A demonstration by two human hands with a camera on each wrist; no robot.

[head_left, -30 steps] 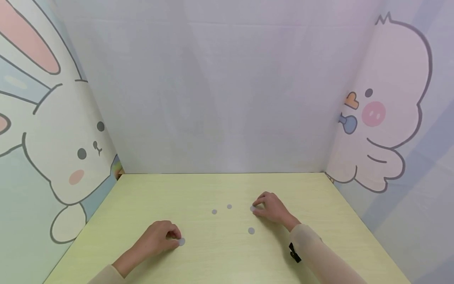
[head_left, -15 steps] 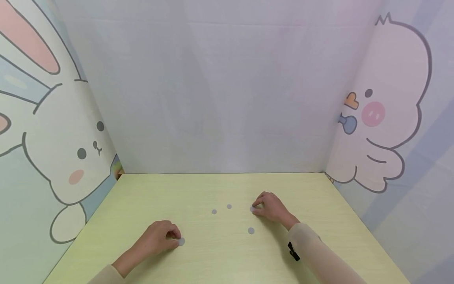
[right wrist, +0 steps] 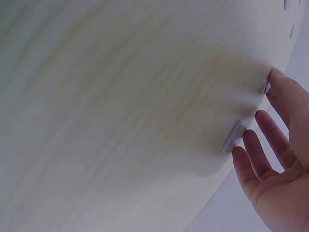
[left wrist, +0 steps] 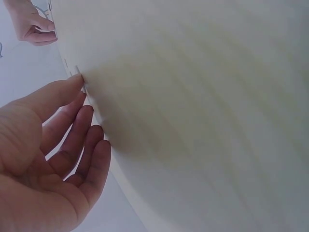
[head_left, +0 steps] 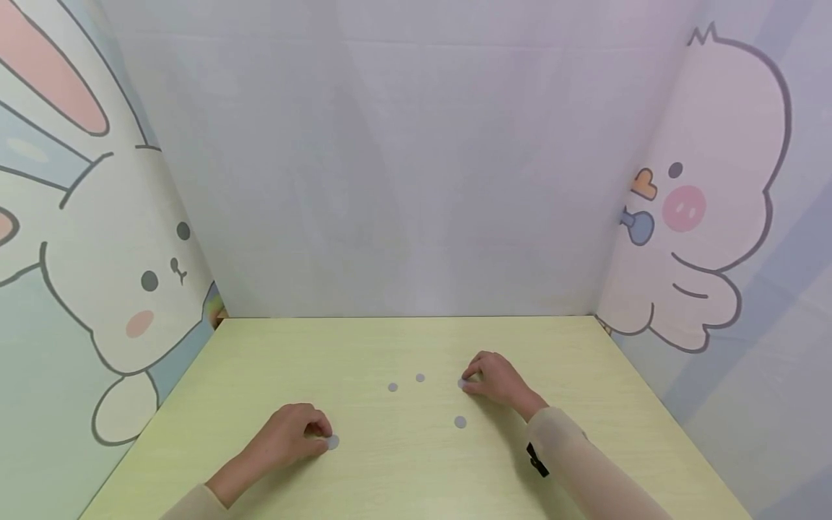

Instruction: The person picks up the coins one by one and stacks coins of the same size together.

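On the left of the pale yellow table (head_left: 390, 477), my left hand (head_left: 289, 435) pinches a flat grey disc (head_left: 334, 441) between thumb and index finger, right at the tabletop. Its thumb tip (left wrist: 77, 82) covers part of that disc in the left wrist view. Farther back on the right, my right hand (head_left: 497, 379) pinches another grey disc (head_left: 461, 383) the same way. The right wrist view shows this disc (right wrist: 267, 86) edge-on beside the thumb. A separate grey disc (head_left: 460, 422) lies nearer me; it shows close to the lower fingertips as a disc (right wrist: 232, 137) on the table.
Two more grey discs, one left (head_left: 393, 387) and one right (head_left: 419, 378), lie between the hands toward the back. A plain light curtain (head_left: 416, 180) stands behind the table. Cartoon-printed cloths, with a rabbit (head_left: 117, 310) and a chick (head_left: 715, 130), border the sides.
My right sleeve has shifted very slightly left. Both hands stay at the same discs, and the loose discs have not moved.
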